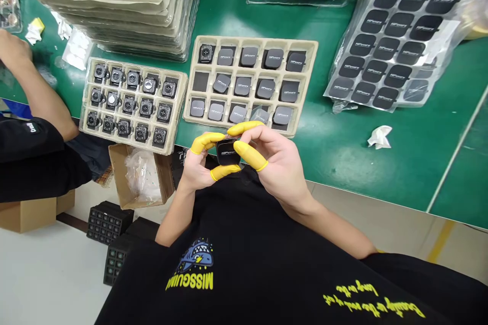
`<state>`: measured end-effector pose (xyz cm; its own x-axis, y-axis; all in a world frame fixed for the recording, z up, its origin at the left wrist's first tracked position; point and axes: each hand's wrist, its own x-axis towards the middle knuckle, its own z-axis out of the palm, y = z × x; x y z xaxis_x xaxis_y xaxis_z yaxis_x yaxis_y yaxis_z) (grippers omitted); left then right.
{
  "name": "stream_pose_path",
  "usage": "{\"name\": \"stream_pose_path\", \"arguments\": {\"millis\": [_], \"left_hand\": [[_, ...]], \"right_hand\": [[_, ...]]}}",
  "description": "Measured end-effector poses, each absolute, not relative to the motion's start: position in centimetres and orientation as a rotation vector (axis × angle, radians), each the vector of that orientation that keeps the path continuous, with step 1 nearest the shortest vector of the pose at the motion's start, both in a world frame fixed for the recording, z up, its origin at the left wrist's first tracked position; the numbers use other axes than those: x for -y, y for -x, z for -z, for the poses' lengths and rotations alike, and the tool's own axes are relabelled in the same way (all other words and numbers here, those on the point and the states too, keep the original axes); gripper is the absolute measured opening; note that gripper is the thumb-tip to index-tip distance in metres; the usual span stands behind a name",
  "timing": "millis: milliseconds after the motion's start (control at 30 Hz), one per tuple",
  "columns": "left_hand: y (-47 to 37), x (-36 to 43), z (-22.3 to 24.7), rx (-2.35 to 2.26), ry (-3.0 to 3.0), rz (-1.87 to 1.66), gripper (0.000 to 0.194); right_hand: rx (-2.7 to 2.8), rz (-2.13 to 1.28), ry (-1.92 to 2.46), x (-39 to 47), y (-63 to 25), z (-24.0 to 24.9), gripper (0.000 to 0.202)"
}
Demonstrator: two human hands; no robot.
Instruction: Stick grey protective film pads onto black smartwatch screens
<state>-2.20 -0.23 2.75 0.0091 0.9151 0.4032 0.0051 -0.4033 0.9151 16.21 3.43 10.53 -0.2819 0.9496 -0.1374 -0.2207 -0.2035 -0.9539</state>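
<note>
A dark square watch piece [225,153] with a printed face is held up in front of my chest, at the table's near edge. My left hand [202,160], with yellow finger covers on thumb and index finger, grips it from the left by its edges. From the right, my right hand [270,160] pinches at its right edge, also in yellow covers. Just beyond the hands lies a beige tray [314,61] of dark square pieces in compartments. To its left, a second tray [181,106] holds watches with round sensors facing up.
Stacked trays [183,10] rise at the back left. Sheets of printed black labels [387,48] lie on the right, near a crumpled white scrap [380,137]. At far left is another person's arm [48,86]. A cardboard box [164,172] stands below the table edge.
</note>
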Motion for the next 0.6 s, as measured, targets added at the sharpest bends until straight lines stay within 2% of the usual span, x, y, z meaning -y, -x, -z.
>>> {"name": "stream_pose_path", "arguments": {"millis": [400, 600], "left_hand": [[2.38, 0.47, -2.45, -1.063, -1.54, -1.465, 0.075], [2.49, 0.69, -2.3, -1.059, -1.491, -1.44, 0.075]], "right_hand": [[1.166, -1.638, 1.066, -3.65, -16.03, -10.75, 0.04], [1.156, -1.632, 1.07, -3.6, -15.85, -10.49, 0.04]]}}
